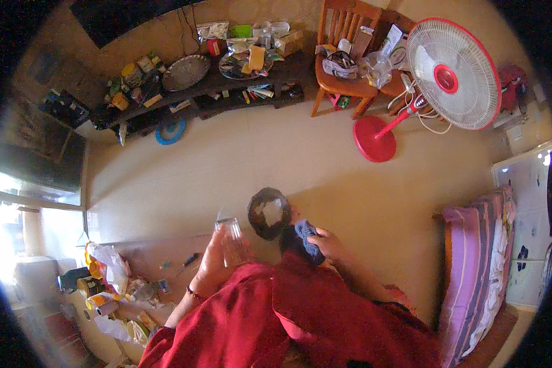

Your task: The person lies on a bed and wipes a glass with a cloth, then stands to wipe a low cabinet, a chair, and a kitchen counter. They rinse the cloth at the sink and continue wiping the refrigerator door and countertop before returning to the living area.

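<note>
My left hand (214,257) holds a clear ridged drinking glass (231,237) in front of the red garment, its rim pointing away from me. My right hand (329,244) grips a bunched dark blue-grey cloth (309,239), apart from the glass. Between the two hands, a little farther out, a round dark-rimmed object (269,214) with a pale middle shows; I cannot tell what it is or what it rests on.
A red pedestal fan (375,138) stands at upper right beside a cluttered wooden chair (342,83). A low dark shelf (165,96) full of items lines the wall. Objects crowd a table (142,257) at lower left; a striped bed cover (464,267) lies at right.
</note>
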Available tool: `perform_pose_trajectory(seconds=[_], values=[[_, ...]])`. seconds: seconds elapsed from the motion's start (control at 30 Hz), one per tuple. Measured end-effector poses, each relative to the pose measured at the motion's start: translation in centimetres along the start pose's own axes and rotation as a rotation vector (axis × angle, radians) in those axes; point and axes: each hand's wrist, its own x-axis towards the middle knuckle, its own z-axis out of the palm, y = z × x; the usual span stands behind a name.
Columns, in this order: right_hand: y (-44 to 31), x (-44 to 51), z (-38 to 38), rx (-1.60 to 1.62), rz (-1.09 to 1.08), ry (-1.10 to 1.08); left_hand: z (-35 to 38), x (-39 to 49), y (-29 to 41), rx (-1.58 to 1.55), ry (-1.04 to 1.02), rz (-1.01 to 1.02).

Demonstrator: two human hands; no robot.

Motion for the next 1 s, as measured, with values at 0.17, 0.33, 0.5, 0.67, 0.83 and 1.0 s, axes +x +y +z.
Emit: perform_pose_trajectory(seconds=[0.17,0.33,0.5,0.67,0.83,1.0], values=[[-6.0,5.7,-4.4,-0.006,-0.002,0.089,5.2,5.3,2.1,0.201,0.142,0.174],[-14.2,11.6,-7.8,0.104,-0.084,0.157,8.2,8.1,5.1,0.088,0.268,0.178],[-17.8,20.4,-8.6,0.072,-0.057,0.17,9.4,10.3,9.9,-0.028,0.378,0.215],[-19.8,29.6,-9.1,-0.087,0.002,0.05,8.7,14.3,18.8,-0.117,0.408,0.224],[-26.1,35.7,-8.6,-0.018,0.058,0.274,8.8,19.2,30.1,0.198,0.229,0.168],[-35.0,42.4,-8.9,0.337,-0.185,0.429,10.4,23.4,38.0,0.268,0.157,0.117]])
